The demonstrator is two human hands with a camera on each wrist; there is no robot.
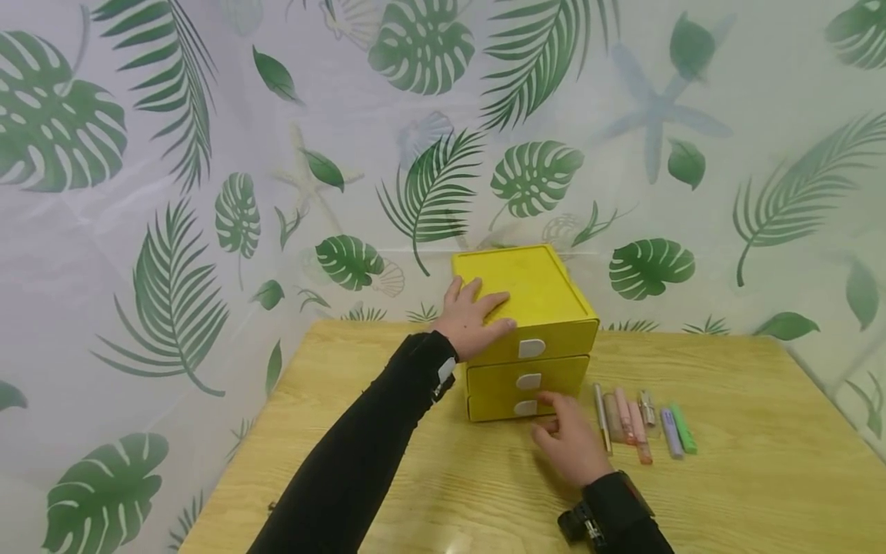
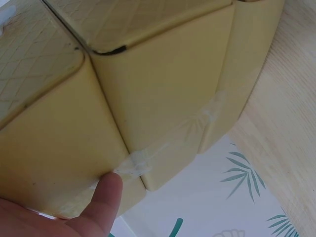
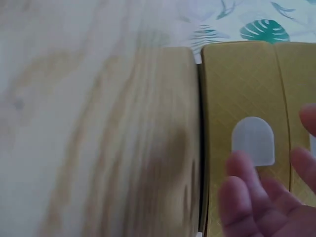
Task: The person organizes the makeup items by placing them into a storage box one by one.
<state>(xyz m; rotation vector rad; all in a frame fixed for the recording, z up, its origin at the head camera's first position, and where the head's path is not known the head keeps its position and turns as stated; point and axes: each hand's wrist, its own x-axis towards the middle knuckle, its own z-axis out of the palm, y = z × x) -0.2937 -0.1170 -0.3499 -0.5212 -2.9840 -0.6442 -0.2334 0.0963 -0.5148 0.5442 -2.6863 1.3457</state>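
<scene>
A yellow box with three stacked drawers (image 1: pixel 501 388) stands on the table, each drawer front bearing a white rounded tab. My left hand (image 1: pixel 471 322) rests with spread fingers on the box's top, at its left edge. The left wrist view has one fingertip (image 2: pixel 109 185) against the box's side (image 2: pixel 163 98), beside a strip of clear tape (image 2: pixel 136 160). Low at the front is my right hand (image 1: pixel 571 440), fingers slightly bent. In the right wrist view its fingertips are right at the lower edge of the bottom drawer's white tab (image 3: pixel 253 139). All the drawers look closed.
Right of the box lie several pens and markers: a slim silver pen (image 1: pixel 601 415), pink ones (image 1: pixel 638 431), a purple one (image 1: pixel 671 432) and a green one (image 1: pixel 683 428). Behind the wooden table (image 1: pixel 747 492) hangs a leaf-patterned sheet (image 1: pixel 429 254).
</scene>
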